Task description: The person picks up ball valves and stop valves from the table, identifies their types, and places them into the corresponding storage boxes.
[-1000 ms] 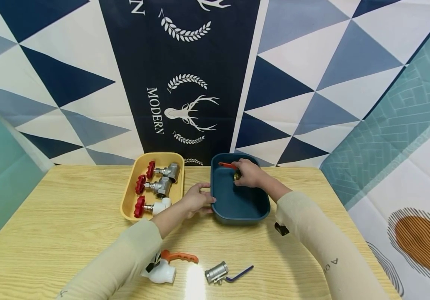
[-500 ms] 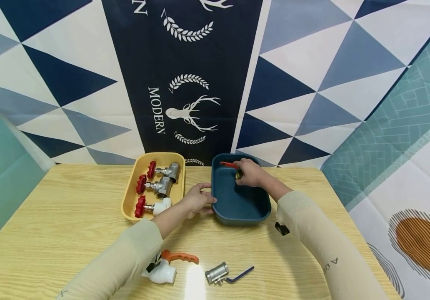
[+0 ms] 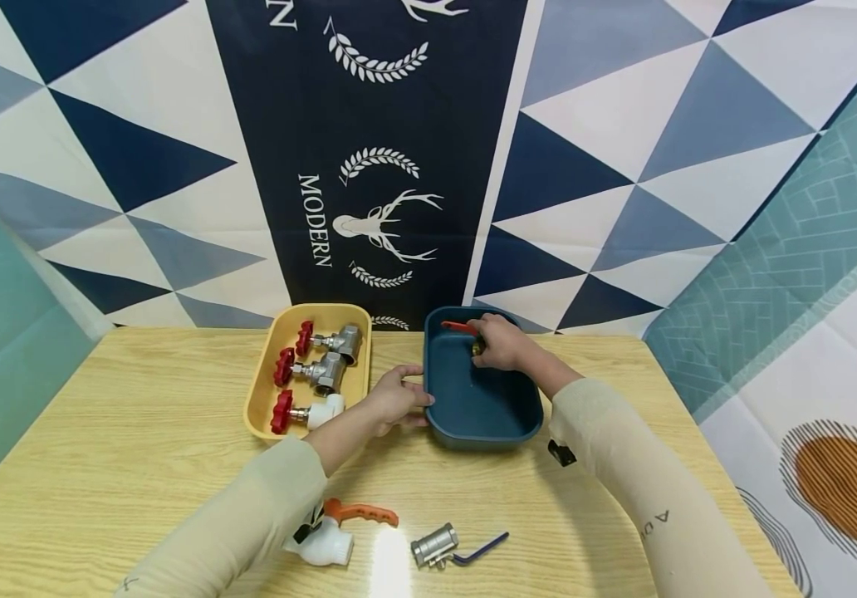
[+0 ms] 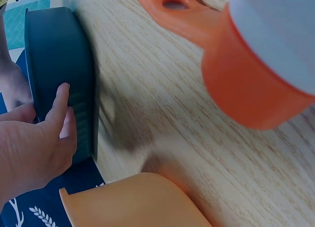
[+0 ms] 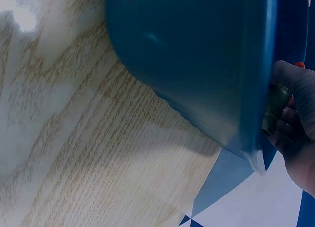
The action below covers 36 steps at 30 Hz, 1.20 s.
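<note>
My left hand [image 3: 396,400] rests against the left side of a dark blue bin [image 3: 484,428], with one fingertip at the rim and other fingers fairly straight along the outer wall. In the left wrist view, these fingers [image 4: 63,101] lie on the bin's side. Inside the bin's far part, my right hand [image 3: 501,342] grips a ball valve with a red lever [image 3: 460,327]. Part of its brass-coloured body [image 5: 276,106] shows between the fingers in the right wrist view; the hand hides the rest.
Left of the blue bin stands a yellow bin [image 3: 357,390] with red-wheeled valves [image 3: 324,372]. Near the front lie a white valve with an orange handle [image 3: 331,544] and a metal ball valve with a blue lever [image 3: 436,545]. A patterned cloth [image 3: 391,124] hangs behind the table.
The whole head view has shifted slightly. Both hands keep about the same place at the blue bin, the right one still gripping the red-levered ball valve.
</note>
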Tool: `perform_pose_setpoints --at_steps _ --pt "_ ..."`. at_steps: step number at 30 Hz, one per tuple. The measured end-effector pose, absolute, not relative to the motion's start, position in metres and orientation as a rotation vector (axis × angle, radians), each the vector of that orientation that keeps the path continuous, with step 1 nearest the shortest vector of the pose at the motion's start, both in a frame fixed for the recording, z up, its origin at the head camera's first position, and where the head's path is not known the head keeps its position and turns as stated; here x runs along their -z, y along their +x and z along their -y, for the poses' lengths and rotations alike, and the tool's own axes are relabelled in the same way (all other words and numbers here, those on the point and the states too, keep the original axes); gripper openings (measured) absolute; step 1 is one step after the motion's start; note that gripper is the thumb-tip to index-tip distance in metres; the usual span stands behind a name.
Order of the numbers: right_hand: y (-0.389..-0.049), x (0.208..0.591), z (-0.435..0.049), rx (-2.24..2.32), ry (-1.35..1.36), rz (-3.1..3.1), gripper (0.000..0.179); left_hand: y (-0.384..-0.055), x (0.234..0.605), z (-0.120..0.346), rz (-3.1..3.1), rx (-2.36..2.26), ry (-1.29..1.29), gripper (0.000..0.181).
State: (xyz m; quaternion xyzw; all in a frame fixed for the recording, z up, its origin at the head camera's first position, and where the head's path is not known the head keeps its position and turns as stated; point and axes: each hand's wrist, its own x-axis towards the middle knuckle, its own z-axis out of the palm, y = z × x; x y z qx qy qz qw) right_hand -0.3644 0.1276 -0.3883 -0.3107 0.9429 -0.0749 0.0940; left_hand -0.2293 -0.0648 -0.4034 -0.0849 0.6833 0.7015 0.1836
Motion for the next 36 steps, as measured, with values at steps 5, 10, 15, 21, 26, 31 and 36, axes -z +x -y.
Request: perform_pose_setpoints --at_steps 5,10,15,21,26,31,36 --pt "-0.3654 0.3891 -0.1262 0.219 -0.884 -2.790 0.068 -0.2302 0.4042 0.0650 -1.930 -1.975 -0.241 0.061" --pt "-0.3673 0.3901 -0.1257 0.210 -0.885 -2.787 0.068 -0.2297 0.4044 0.0650 -1.936 -1.970 -0.239 0.061" --pt "-0.3686 0.3901 -0.1265 0.173 -0.927 -2.796 0.067 -0.2298 0.4038 0.0643 -1.937 -1.969 -0.231 0.061" --pt "-0.3700 0.3900 -0.1249 0.165 -0.929 -2.800 0.067 -0.2301 0.4029 0.0647 -1.933 -1.978 -0.227 0.061" --pt "-0.3708 0.3908 -0.1239 0.162 -0.939 -2.802 0.067 -0.2309 0.4049 0.0655 -1.929 -1.982 -0.222 0.061" --pt "-0.3708 0.3924 -0.1243 0.161 -0.942 -2.804 0.067 -0.2302 0.4046 0.0656 -1.917 -1.982 -0.225 0.062" --pt "-0.3720 0.3973 -0.1238 0.176 -0.919 -2.812 0.068 -0.2294 0.4038 0.0658 -1.916 -1.980 -0.228 0.062"
